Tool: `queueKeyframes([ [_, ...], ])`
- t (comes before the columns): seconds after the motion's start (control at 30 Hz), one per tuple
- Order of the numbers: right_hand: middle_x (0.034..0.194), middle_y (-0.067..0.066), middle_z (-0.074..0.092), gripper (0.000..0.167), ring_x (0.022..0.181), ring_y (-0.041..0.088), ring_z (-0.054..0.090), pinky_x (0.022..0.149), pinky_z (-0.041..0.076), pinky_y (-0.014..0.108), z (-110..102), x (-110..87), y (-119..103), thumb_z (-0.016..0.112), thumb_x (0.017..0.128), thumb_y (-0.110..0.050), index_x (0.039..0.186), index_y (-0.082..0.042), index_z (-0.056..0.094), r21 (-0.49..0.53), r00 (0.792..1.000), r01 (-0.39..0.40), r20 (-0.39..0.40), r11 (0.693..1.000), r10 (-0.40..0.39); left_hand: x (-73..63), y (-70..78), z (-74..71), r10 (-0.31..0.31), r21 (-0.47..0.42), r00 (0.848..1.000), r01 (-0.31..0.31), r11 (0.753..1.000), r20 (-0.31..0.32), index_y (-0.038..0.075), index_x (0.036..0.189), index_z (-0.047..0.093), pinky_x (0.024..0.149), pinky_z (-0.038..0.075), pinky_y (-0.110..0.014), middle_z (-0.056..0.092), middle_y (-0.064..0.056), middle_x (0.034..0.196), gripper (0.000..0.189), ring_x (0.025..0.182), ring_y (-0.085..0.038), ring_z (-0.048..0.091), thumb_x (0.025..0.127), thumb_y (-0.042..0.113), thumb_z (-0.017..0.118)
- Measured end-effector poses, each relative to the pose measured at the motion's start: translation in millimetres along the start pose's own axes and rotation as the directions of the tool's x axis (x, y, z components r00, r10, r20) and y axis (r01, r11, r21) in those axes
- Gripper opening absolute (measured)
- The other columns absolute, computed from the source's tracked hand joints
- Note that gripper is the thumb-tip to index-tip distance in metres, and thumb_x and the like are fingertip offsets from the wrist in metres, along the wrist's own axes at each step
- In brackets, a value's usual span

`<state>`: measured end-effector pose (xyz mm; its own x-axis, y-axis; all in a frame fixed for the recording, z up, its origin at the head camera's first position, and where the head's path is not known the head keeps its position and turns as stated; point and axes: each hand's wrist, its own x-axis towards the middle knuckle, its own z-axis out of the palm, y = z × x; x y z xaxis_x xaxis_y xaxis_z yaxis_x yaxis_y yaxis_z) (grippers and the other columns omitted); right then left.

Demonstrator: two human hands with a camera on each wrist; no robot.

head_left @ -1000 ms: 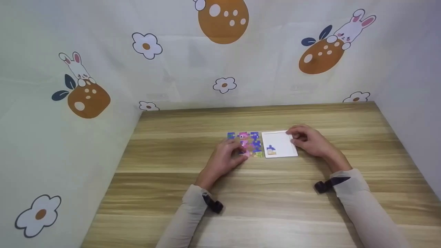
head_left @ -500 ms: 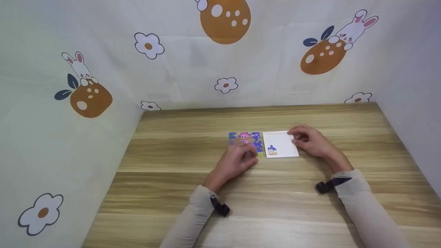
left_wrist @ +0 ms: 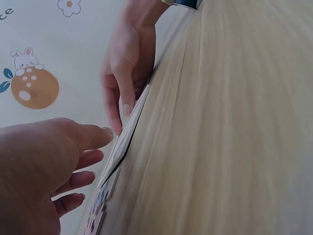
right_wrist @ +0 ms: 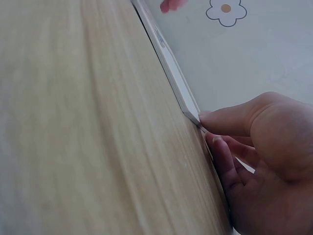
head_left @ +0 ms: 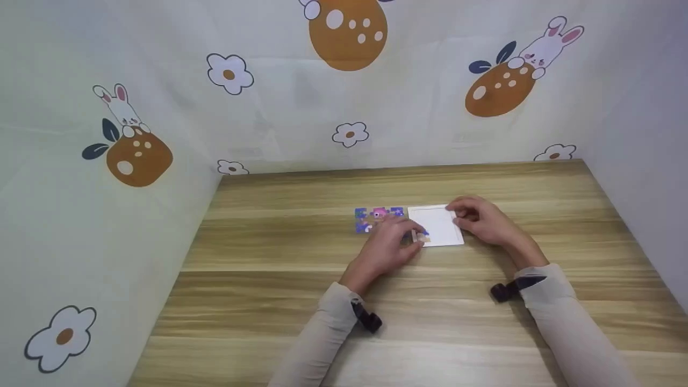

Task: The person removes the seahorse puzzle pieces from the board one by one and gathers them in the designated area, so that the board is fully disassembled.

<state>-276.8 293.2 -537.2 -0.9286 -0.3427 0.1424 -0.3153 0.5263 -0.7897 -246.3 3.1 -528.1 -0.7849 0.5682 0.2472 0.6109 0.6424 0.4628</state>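
Note:
A white square puzzle tray (head_left: 444,223) lies flat on the table, with a blue-and-tan jigsaw piece (head_left: 425,238) in its near left corner. My left hand (head_left: 382,248) is over that corner, fingertips beside the piece. In the left wrist view its thumb and fingers stand apart, and no piece shows between them. My right hand (head_left: 488,222) grips the tray's far right corner; the right wrist view shows the thumb (right_wrist: 222,121) against the tray's edge. Just left of the tray lie several loose jigsaw pieces (head_left: 378,213) in purple and pink, partly hidden by my left hand.
The wood-grain table (head_left: 269,301) ends at a pale cloth (head_left: 290,107) printed with rabbits, oranges and flowers at the back. Similar pale cloth closes off the left and right sides. A dark wrist camera (head_left: 367,317) is strapped to the left sleeve.
My left hand has moved right, from above the loose pieces to the tray's near left corner. My right hand stays at the tray's far right corner.

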Motion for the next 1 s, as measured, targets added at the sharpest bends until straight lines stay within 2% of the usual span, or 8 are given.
queueKeyframes([
  [0.13,0.134,0.021,0.067,0.031,0.112,0.029,0.063,0.092,0.05,0.012,1,-0.1,2,0.07,0.101,0.001,0.132,0.0,0.073,-0.011,1.0,-0.024,0.019,1.0,0.025,4.2,5.2,6.0,-0.022,0.023,0.999,0.021,1.0,0.028,0.02,0.132,0.076,0.122,0.045,-0.04,0.076,0.001,0.135,0.033,0.132,-0.019,0.066,0.102,0.032,0.073],
  [0.23,0.135,0.021,0.066,0.031,0.113,0.031,0.063,0.092,0.05,0.012,0,-0.5,2,0.069,0.101,0.001,0.132,0.0,0.073,-0.015,0.999,-0.029,0.023,0.999,0.029,3.9,6.0,10.0,-0.03,0.063,0.999,0.028,0.998,0.038,0.021,0.135,0.074,0.122,0.045,-0.042,0.074,0.001,0.137,0.035,0.134,-0.021,0.064,0.103,0.034,0.072],
  [0.4,0.133,0.021,0.067,0.031,0.112,0.031,0.062,0.091,0.05,0.011,-2,-1.3,2,0.069,0.101,0.003,0.131,0.001,0.073,-0.018,1.0,-0.022,0.013,1.0,0.022,2.9,3.5,13.7,-0.008,0.153,1.0,0.005,0.988,0.019,0.023,0.137,0.073,0.126,0.042,-0.042,0.074,0.002,0.135,0.036,0.133,-0.02,0.064,0.104,0.037,0.072],
  [0.5,0.131,0.021,0.067,0.03,0.111,0.031,0.062,0.09,0.05,0.011,-3,-1.4,3,0.069,0.101,0.003,0.131,0.001,0.073,-0.014,1.0,-0.016,0.014,1.0,0.016,3.5,2.1,14.4,0.006,0.168,1.0,-0.008,0.986,0.01,0.024,0.134,0.074,0.121,0.045,-0.041,0.075,0.003,0.131,0.034,0.129,-0.019,0.065,0.103,0.038,0.073],
  [0.77,0.132,0.024,0.067,0.031,0.112,0.031,0.062,0.09,0.05,0.01,-1,-1.2,2,0.071,0.1,0.003,0.131,0.003,0.072,0.008,1.0,-0.001,0.006,1.0,0.001,4.7,0.4,13.2,0.034,0.123,0.999,-0.032,0.992,-0.015,0.022,0.128,0.077,0.115,0.049,-0.038,0.077,0.003,0.123,0.031,0.12,-0.018,0.067,0.1,0.035,0.078],
  [1.0,0.133,0.024,0.066,0.03,0.111,0.03,0.063,0.089,0.05,0.011,0,0.6,2,0.07,0.1,0.003,0.13,0.003,0.073,-0.004,1.0,-0.003,0.0,1.0,0.003,2.5,0.0,11.2,0.014,0.077,0.999,-0.011,0.997,-0.036,0.02,0.14,0.071,0.113,0.049,-0.037,0.072,-0.001,0.13,0.045,0.124,-0.021,0.063,0.098,0.033,0.081],
])
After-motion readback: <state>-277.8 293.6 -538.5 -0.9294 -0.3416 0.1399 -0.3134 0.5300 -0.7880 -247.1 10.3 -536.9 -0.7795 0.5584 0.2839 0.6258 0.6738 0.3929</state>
